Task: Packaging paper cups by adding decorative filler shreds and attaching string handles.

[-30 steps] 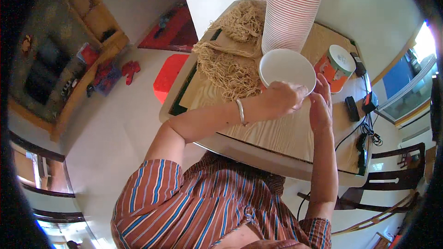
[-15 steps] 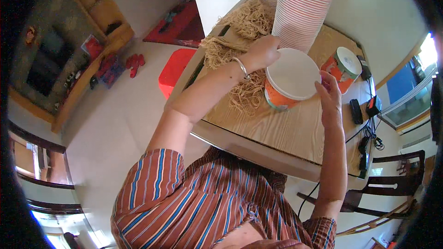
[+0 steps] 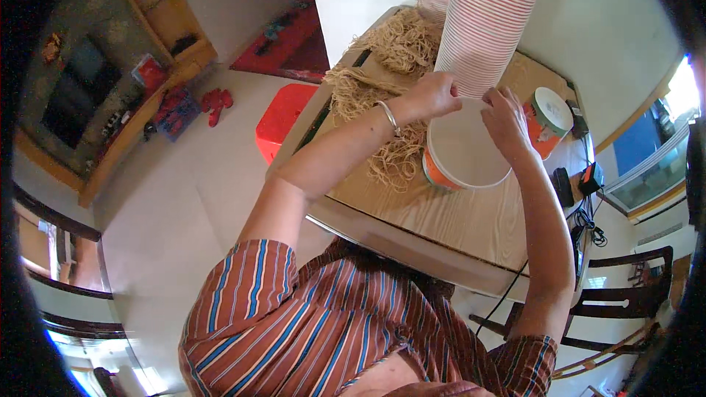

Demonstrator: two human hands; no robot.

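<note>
A paper bucket (image 3: 463,143), white inside with an orange and green outer wall, stands on the wooden table, its mouth facing me. My left hand (image 3: 434,94), with a bangle on the wrist, is closed in a pinch at the far left of the rim. Opposite it, my right hand (image 3: 507,121) reaches over the right side, fingers pinched near the far rim. Whatever sits between the fingertips is too small to make out. Just beyond both hands rises a tall stack of nested paper buckets (image 3: 485,22). Tan raffia-like strands (image 3: 404,40) lie in loose heaps to the left.
Another orange and green bucket (image 3: 544,121) with a white top stands at the right, near black adapters (image 3: 590,176) and tangled cables. A red stool (image 3: 283,121) is beside the table's left edge. A dark wooden chair (image 3: 625,290) stands at the right.
My right hand has moved from the bucket's right side up to its far rim, closing its fingers near my left hand. My left hand has shifted slightly right along the rim.
</note>
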